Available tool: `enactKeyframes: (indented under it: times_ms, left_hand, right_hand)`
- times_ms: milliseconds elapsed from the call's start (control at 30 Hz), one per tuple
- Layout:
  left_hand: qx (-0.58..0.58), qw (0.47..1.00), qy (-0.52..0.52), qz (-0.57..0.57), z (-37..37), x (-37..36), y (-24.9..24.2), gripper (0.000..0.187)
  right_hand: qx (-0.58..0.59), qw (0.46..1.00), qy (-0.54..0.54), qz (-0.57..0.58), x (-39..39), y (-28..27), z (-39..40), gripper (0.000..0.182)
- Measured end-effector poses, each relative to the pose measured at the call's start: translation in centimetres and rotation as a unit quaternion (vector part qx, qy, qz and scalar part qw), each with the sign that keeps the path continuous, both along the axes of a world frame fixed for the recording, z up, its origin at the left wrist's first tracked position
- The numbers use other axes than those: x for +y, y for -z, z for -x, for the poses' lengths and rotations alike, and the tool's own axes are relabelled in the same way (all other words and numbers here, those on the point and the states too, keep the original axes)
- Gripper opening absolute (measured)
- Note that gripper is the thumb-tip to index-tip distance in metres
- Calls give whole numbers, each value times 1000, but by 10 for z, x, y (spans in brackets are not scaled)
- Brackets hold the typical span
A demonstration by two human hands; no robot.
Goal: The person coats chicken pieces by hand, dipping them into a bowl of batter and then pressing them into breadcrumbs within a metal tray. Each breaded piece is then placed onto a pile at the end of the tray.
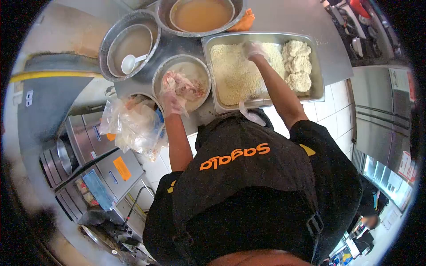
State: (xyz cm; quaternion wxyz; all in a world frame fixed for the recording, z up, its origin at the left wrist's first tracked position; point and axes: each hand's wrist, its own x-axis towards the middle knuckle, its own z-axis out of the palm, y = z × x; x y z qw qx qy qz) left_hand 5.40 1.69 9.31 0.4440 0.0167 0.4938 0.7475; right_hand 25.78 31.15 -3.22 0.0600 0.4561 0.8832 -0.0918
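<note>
My left hand [172, 101], in a clear plastic glove, is closed around the near end of some raw meat [188, 87], pinkish and pale. The meat lies in a round metal bowl [207, 74] of cloudy liquid. Over to the right, my gloved right hand [254, 49] is at the far side of a deep steel tray [216, 95], down at the pale breadcrumbs [233, 73]. Its fingers are blurred and partly hidden. Several crumb-coated patties [298, 66] are stacked along the tray's right end.
A bowl of murky liquid [131, 42] with a white scoop [129, 64] stands at the back left. Beside it is a larger bowl of brownish liquid [202, 15], with an orange cloth [243, 21] nearby. Clear plastic bags [135, 126] bulge at the table's left front.
</note>
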Motion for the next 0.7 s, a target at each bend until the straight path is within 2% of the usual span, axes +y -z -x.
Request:
enactKeyframes:
  times_ms: [100,133,167,200,233,267,333,367,400,500,533,600,633,667,700]
  left_hand:
    - [-48,998,20,-30,10,-6,8,22]
    - [-50,998,25,-35,11,-6,8,20]
    - [-32,999,26,-31,8,-7,4,17]
    - [-16,999,27,-26,4,-7,2,14]
    - [-10,999,47,-11,13,-10,29,14]
    - [-4,998,67,2,33,-17,83,13]
    - [16,996,75,38,57,-32,146,13]
    - [17,996,72,48,60,-40,159,13]
    - [21,996,69,56,56,-42,152,13]
    - [133,987,70,56,38,-38,94,16]
    - [229,968,78,64,28,-32,67,17]
    - [429,896,73,84,13,-18,24,19]
    - [370,922,75,88,10,-14,15,20]
    - [298,949,64,81,8,-10,10,21]
    - [97,991,50,84,7,-9,9,23]
  right_hand:
    - [81,983,116,116,-35,-54,-7,47]
    - [109,980,84,144,-35,-35,-10,45]
    - [153,971,-10,186,-26,6,-11,44]
    - [214,936,-128,248,-16,43,-16,43]
    - [253,901,-192,297,-19,59,-22,42]
    - [274,875,-237,321,-21,72,-27,41]
    - [266,890,-146,340,-46,13,-30,42]
    - [264,894,-99,348,-61,-22,-31,44]
    - [264,897,-68,348,-66,-36,-31,43]
    - [194,937,-97,275,-53,-59,-40,35]
    - [158,951,-124,235,-47,-68,-43,32]
    - [98,968,1,229,-62,-132,-34,30]
    - [67,970,65,224,-69,-157,-29,29]
    - [51,982,35,180,-72,-163,-30,32]
    - [82,982,24,166,-72,-145,-33,35]
